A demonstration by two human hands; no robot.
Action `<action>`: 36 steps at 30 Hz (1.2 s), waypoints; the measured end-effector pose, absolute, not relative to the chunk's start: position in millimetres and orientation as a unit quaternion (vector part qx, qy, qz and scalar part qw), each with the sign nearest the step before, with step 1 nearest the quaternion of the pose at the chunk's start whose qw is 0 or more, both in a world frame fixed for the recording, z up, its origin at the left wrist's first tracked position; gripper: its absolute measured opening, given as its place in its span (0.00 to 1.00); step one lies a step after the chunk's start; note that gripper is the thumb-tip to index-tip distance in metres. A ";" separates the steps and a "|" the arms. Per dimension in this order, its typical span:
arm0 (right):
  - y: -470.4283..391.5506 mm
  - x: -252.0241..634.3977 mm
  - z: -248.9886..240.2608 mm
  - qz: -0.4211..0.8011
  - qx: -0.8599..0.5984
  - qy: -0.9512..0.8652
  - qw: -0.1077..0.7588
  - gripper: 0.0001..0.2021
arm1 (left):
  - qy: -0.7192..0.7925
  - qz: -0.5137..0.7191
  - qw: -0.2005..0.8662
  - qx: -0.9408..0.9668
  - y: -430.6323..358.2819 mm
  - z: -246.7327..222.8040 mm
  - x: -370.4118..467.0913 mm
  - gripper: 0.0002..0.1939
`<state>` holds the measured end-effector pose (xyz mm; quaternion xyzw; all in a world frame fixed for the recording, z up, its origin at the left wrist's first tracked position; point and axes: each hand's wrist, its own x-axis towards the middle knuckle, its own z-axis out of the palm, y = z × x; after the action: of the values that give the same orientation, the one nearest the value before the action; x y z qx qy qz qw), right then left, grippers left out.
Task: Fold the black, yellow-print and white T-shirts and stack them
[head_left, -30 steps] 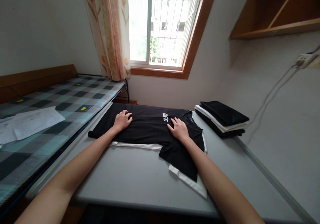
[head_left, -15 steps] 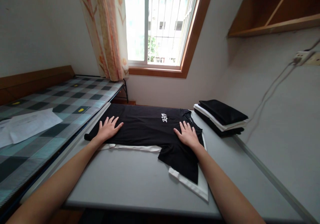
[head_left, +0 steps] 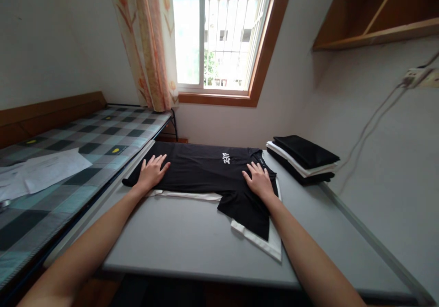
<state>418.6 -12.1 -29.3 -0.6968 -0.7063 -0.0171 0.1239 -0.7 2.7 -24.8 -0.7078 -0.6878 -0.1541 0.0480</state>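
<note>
A black T-shirt (head_left: 195, 167) with white lettering lies spread sideways on the grey table (head_left: 178, 238), its collar to the right. White fabric (head_left: 262, 245) shows from beneath it along the near edge and below the sleeve. My left hand (head_left: 152, 173) rests flat on the shirt's hem end, fingers spread. Near the collar, my right hand (head_left: 259, 179) lies on the black cloth with its fingers apart. Neither hand grips anything.
A stack of folded black and white clothes (head_left: 303, 158) sits at the table's back right. To the left is a bed with a checked mattress (head_left: 137, 124) bearing paper sheets (head_left: 56, 169). A wooden shelf (head_left: 377, 37) hangs at upper right.
My left hand has shifted slightly right and up in the view, still on the cloth. The shirt's near edge and sleeve sit a little farther from the table's front edge.
</note>
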 end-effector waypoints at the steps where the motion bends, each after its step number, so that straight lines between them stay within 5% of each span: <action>1: -12.3 418.7 -29.0 -0.021 -0.694 -0.707 0.132 0.28 | -0.668 -0.171 0.048 -0.722 0.3 -22.7 2.8 0.32; 10: -9.6 417.5 -32.4 0.033 -0.707 -0.704 0.066 0.31 | -0.557 -0.100 -0.057 -0.823 1.7 -35.5 19.9 0.32; 36: -11.3 416.9 -31.3 0.031 -0.700 -0.709 0.078 0.29 | -0.558 -0.107 -0.067 -0.820 2.4 -34.6 18.2 0.31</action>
<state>416.9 -11.3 -31.3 -0.7004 -0.7088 0.0308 0.0781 18.2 2.4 -34.6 -0.8202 -0.5580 -0.1070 -0.0671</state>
